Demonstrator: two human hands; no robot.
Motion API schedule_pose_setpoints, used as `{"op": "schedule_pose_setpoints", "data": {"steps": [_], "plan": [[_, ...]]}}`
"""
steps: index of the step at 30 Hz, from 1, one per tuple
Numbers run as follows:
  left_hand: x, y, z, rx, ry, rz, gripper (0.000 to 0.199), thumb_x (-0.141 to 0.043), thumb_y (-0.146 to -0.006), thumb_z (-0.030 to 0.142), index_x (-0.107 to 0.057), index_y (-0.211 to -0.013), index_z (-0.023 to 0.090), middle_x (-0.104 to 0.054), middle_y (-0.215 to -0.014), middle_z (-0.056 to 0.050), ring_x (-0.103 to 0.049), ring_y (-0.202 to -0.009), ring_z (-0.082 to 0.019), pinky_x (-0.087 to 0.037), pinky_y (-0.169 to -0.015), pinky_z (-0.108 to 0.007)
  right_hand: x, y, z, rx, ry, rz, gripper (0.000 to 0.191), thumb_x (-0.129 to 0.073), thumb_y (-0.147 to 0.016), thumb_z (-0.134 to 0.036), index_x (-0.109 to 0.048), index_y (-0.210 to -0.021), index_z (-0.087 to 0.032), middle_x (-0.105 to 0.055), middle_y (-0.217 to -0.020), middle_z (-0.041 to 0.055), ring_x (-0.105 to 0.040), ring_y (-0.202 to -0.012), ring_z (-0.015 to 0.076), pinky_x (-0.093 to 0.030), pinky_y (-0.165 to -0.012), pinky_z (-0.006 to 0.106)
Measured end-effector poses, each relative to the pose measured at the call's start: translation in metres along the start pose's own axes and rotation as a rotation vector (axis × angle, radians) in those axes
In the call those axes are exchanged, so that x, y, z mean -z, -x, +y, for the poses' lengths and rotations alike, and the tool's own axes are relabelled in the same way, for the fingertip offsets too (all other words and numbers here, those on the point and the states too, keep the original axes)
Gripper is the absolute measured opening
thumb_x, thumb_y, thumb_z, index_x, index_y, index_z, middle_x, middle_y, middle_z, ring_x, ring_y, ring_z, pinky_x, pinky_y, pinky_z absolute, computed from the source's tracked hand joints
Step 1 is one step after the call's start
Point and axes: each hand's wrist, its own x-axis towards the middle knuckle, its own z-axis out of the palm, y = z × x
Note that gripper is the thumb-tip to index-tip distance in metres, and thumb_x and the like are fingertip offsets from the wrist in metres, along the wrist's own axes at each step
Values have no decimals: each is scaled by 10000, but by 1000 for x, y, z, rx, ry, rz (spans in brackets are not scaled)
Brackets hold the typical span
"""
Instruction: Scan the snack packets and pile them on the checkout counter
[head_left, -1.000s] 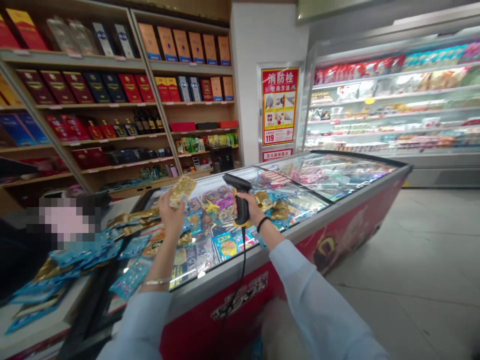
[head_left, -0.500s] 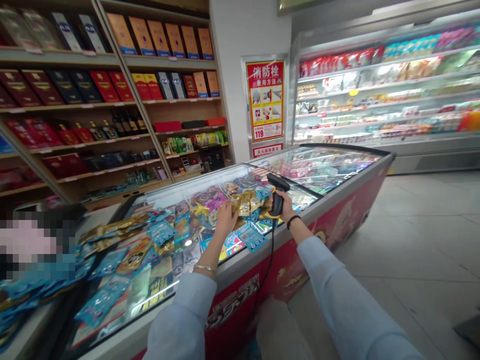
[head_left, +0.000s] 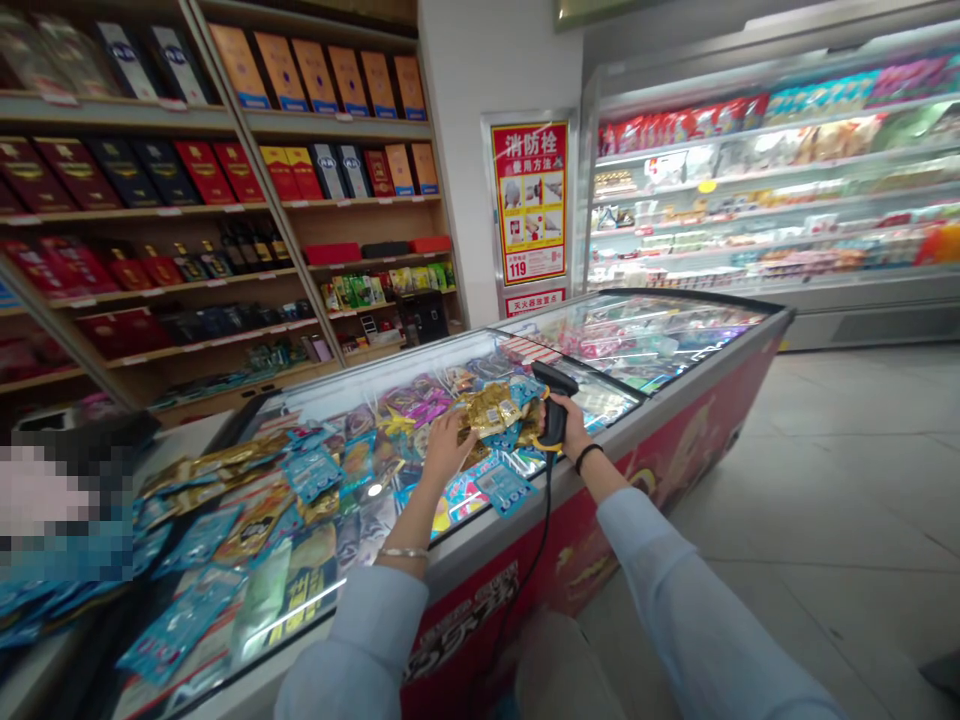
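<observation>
A black handheld scanner (head_left: 555,408) with yellow trim and a hanging cable is gripped in my right hand (head_left: 571,425), above the freezer's near edge. My left hand (head_left: 448,447) is closed on the left end of a gold packet (head_left: 491,408), which lies before the scanner. Blue packets and more gold ones spread beneath and around it on the glass lid. One blue packet (head_left: 506,487) overhangs the front rim, below my hands. Farther left, another blue packet (head_left: 311,470) rests on the glass beside gold ones.
The chest freezer (head_left: 660,425) runs from lower left to back right. At the left edge, many blue packets (head_left: 45,600) are piled on a counter. Shelves of boxes (head_left: 199,172) stand behind, and a lit fridge (head_left: 750,190) stands at right.
My left hand has moved slightly left and down, and the gold packet by it lies flatter. The scanner has shifted slightly down, still in my right hand.
</observation>
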Motion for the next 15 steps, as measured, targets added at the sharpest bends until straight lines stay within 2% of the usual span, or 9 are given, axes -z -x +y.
{"op": "schedule_pose_setpoints", "data": {"steps": [5,9,15], "plan": [[4,-3,2,28,49,35,436,-472,-880,439,-518,-1239,197,-552,-1266,-123,-491,-1205,-246,-356,-1063,-433,2,-3,0,48,-49,8,229,-637,-659,-393,-541,-725,-195,-549,-472,-35,-494,-345,118,-416,-345,230],[5,-4,2,116,53,83,448,-450,-885,454,-512,-1246,194,-513,-1316,-131,-451,-1272,-256,-329,-1096,-443,1,-2,-2,41,-99,41,205,-617,-662,-377,-539,-724,-197,-534,-473,-38,-491,-349,117,-414,-340,228],[6,-4,4,156,42,62,454,-449,-885,458,-516,-1244,188,-494,-1355,-137,-436,-1301,-251,-331,-1100,-438,3,-2,0,50,-119,68,209,-619,-626,-377,-545,-704,-198,-541,-480,-35,-488,-358,116,-414,-337,226]]}}
